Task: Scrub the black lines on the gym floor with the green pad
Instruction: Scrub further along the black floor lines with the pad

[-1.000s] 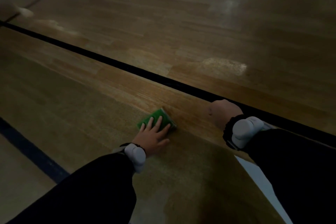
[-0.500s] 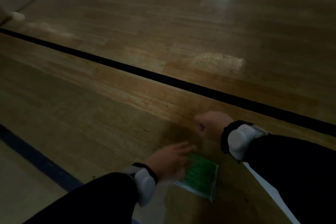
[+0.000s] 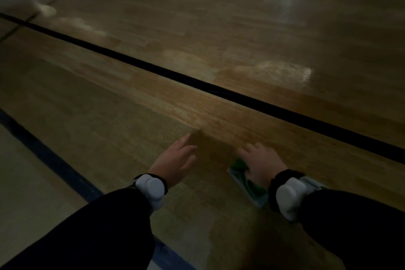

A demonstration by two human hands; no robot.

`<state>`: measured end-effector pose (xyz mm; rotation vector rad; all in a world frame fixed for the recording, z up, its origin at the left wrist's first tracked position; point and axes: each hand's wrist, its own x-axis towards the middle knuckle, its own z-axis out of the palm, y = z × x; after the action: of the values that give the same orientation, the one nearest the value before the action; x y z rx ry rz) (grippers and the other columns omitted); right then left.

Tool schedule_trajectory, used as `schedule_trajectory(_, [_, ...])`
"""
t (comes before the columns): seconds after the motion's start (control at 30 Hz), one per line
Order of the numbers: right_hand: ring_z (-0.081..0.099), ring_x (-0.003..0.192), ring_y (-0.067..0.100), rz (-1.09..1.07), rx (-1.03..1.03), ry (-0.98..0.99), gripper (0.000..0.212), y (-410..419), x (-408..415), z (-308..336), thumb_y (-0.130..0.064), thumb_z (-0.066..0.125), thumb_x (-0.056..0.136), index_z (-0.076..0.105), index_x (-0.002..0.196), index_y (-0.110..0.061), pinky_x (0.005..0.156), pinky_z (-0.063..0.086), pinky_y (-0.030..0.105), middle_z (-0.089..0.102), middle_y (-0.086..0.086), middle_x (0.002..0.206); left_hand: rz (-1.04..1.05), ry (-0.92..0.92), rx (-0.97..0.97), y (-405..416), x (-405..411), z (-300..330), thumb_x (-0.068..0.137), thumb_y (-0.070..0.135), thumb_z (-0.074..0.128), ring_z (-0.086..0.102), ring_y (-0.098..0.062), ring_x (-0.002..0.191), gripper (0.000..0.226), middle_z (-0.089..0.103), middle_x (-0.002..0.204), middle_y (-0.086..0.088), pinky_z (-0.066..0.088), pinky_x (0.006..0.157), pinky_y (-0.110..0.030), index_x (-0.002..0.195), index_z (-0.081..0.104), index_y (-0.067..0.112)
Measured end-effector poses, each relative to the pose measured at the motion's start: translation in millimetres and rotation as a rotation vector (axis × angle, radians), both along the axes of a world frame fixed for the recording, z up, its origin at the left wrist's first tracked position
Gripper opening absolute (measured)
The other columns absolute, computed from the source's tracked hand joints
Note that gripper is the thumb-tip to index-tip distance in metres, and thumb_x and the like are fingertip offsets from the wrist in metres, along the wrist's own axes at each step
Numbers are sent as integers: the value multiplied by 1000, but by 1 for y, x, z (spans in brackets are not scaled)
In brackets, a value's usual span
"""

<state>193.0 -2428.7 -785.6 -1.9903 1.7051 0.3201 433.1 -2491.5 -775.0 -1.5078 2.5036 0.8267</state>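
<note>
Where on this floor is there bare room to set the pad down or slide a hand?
Bare wood lies between the left hand and the black line, between the left hand and the blue line, and beyond the black line. It is crowded by the right hand, which lies over the green pad.

Head camera, looking down, floor [image 3: 219, 28] near.

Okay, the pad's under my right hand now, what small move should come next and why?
Probably slide the green scrubbing pad forward to the long black floor line. The right hand rests flat on the pad, which sits on bare wood short of that line; the left hand is off it, fingers spread.
</note>
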Motion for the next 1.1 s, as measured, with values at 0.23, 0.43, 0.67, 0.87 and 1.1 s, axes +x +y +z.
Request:
schedule_trajectory(0.23, [40, 120, 28, -160, -11, -17, 38, 6, -10, -7, -35, 40, 100, 37, 136, -23, 96, 43, 33, 33, 7, 137, 105, 13, 34, 1, 20, -6, 99, 30, 42, 20, -16, 145, 42, 12, 160, 2, 24, 115, -32, 140, 44, 19])
schedule_trajectory(0.43, [36, 122, 25, 58, 40, -147, 41, 33, 29, 0, -39, 41, 98, 38, 137, -27, 100, 40, 36, 30, 4, 141, 133, 15, 38, 0, 12, -7, 99, 32, 41, 22, -18, 145, 44, 14, 160, -2, 26, 114, -33, 141, 42, 17])
schedule_trajectory(0.67, [31, 117, 33, 451, 186, -330, 26, 86, 115, -3, -18, 48, 97, 53, 122, -10, 99, 33, 45, 34, 10, 134, 97, 34, 38, 5, -3, -4, 99, 33, 41, 20, -16, 145, 43, 9, 160, 2, 27, 113, -34, 140, 43, 19])
schedule_trajectory(0.87, [31, 119, 30, 445, 140, -283, 31, 78, 108, -16, -16, 53, 98, 50, 128, -19, 101, 34, 42, 32, 5, 138, 106, 38, 36, 8, 5, -5, 99, 33, 42, 21, -17, 145, 42, 8, 160, 1, 28, 110, -31, 139, 44, 19])
schedule_trajectory(1.1, [32, 129, 25, 45, 32, -231, 39, 17, 61, -8, -25, 47, 98, 46, 136, -30, 107, 35, 39, 31, 0, 144, 142, 3, 45, 9, 26, -5, 99, 34, 41, 20, -18, 145, 43, 6, 161, 2, 28, 112, -34, 139, 43, 19])
